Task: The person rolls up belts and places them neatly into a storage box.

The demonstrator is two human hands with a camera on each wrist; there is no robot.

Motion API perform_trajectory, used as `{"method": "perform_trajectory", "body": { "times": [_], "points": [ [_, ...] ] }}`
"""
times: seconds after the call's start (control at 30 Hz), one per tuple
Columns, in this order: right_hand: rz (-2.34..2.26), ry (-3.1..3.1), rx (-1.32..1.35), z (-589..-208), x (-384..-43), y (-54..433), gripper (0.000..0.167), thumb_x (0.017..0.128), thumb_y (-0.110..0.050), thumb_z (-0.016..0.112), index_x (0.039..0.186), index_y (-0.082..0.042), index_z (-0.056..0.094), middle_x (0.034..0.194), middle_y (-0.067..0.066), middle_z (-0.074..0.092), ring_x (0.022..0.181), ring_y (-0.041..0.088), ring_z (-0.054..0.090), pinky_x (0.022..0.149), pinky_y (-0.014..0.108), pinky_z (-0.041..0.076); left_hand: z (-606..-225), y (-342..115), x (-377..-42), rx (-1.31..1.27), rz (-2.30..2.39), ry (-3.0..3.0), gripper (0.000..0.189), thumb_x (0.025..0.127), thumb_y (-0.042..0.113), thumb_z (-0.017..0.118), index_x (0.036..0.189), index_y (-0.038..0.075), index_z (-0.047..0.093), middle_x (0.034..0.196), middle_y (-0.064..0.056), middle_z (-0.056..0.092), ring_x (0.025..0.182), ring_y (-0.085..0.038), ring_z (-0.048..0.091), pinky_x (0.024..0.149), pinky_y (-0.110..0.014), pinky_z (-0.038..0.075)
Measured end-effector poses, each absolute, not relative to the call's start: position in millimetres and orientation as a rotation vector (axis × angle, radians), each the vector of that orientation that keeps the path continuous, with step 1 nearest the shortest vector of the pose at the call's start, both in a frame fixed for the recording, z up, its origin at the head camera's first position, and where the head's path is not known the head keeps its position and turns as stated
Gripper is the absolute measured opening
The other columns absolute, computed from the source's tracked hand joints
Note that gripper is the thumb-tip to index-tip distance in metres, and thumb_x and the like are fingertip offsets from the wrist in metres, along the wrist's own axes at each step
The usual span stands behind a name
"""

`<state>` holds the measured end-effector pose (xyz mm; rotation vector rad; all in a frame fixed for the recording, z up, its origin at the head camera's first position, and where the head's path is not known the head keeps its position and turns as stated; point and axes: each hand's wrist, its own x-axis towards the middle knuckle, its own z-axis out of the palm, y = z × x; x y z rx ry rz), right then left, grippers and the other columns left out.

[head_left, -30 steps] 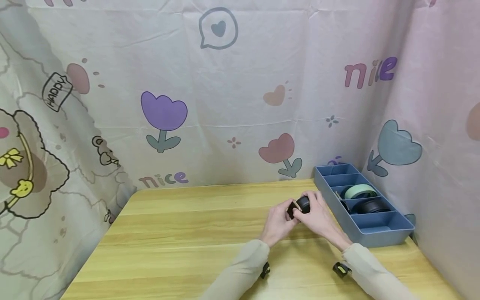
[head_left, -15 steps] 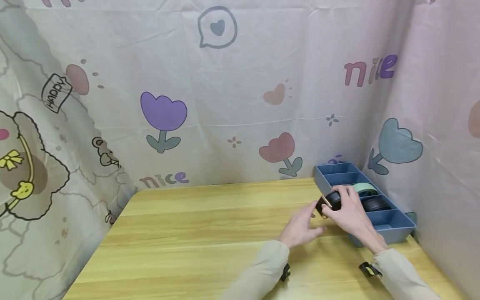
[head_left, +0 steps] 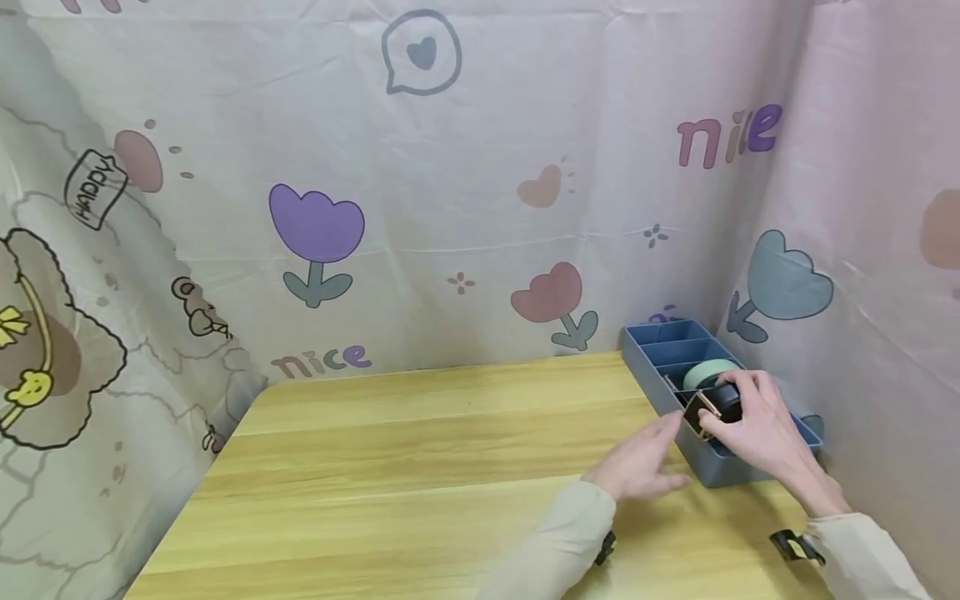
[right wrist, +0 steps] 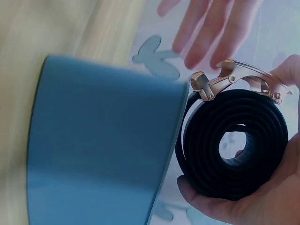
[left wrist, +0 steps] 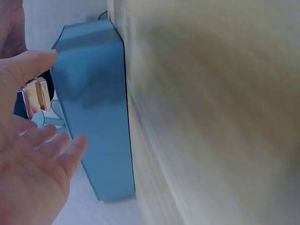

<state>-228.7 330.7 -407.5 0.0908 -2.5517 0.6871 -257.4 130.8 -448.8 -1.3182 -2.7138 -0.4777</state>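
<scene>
In the head view my right hand (head_left: 768, 429) grips a coiled black belt (head_left: 727, 402) with a gold-coloured buckle (head_left: 702, 414), held over the blue divided box (head_left: 708, 462). The right wrist view shows the belt's coil (right wrist: 201, 145) side-on, with thumb and fingers around it, beside the box wall (right wrist: 103, 140). My left hand (head_left: 637, 462) is just left of the box's near side, fingers extended and holding nothing. From the left wrist, the buckle (left wrist: 37, 97) appears beyond that hand (left wrist: 33, 159). The compartment below the belt is mostly hidden.
A mint-green rolled band (head_left: 708, 372) sits in a middle compartment of the box. Patterned cloth (head_left: 450, 208) hangs behind and at both sides of the wooden table (head_left: 390, 483). Black devices (head_left: 797, 546) are worn at both wrists.
Both hands held the belt at first; the left hand then let go. The right hand has carried the belt rightward over the box, and the left hand has followed to the right.
</scene>
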Motion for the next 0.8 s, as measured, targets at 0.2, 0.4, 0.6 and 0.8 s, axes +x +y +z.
{"method": "perform_trajectory", "body": {
  "times": [0.2, 0.4, 0.6, 0.8],
  "points": [
    [0.668, -2.556, 0.033, -411.4, -221.9, 351.4, 0.054, 0.081, -0.029, 0.073, 0.121, -0.003, 0.047, 0.123, 0.029, 0.037, 0.1, 0.043, 0.038, 0.067, 0.04, 0.031, -453.4, 142.3, -250.9, -1.341, -0.221, -2.71, 0.086, 0.09, 0.051, 0.062, 0.158, 0.024, 0.017, 0.163, 0.005, 0.02, 0.149, -0.01, 0.022, 0.114, -0.018, 0.025],
    [0.629, -2.58, 0.027, -423.4, -224.3, 361.3, 0.055, 0.079, -0.029, 0.074, 0.12, -0.003, 0.048, 0.122, 0.029, 0.037, 0.102, 0.045, 0.036, 0.068, 0.046, 0.033, -452.6, 149.9, -246.5, -1.352, -0.075, -2.741, 0.082, 0.092, 0.054, 0.059, 0.157, 0.023, 0.021, 0.163, 0.007, 0.019, 0.149, -0.009, 0.02, 0.116, -0.016, 0.02],
    [0.58, -2.642, 0.049, -440.0, -225.5, 362.2, 0.054, 0.078, -0.03, 0.074, 0.119, -0.005, 0.05, 0.12, 0.028, 0.038, 0.103, 0.045, 0.036, 0.07, 0.054, 0.036, -453.8, 150.7, -244.7, -1.359, -0.081, -2.754, 0.083, 0.092, 0.053, 0.06, 0.157, 0.021, 0.02, 0.163, 0.007, 0.019, 0.149, -0.007, 0.019, 0.115, -0.015, 0.018],
    [0.478, -2.729, 0.095, -451.4, -229.9, 359.7, 0.055, 0.085, -0.043, 0.069, 0.121, -0.006, 0.049, 0.123, 0.027, 0.039, 0.108, 0.047, 0.037, 0.072, 0.065, 0.039, -456.1, 150.9, -244.6, -1.367, -0.101, -2.757, 0.083, 0.092, 0.053, 0.059, 0.157, 0.021, 0.018, 0.163, 0.007, 0.018, 0.149, -0.007, 0.019, 0.115, -0.015, 0.019]
  ]
}}
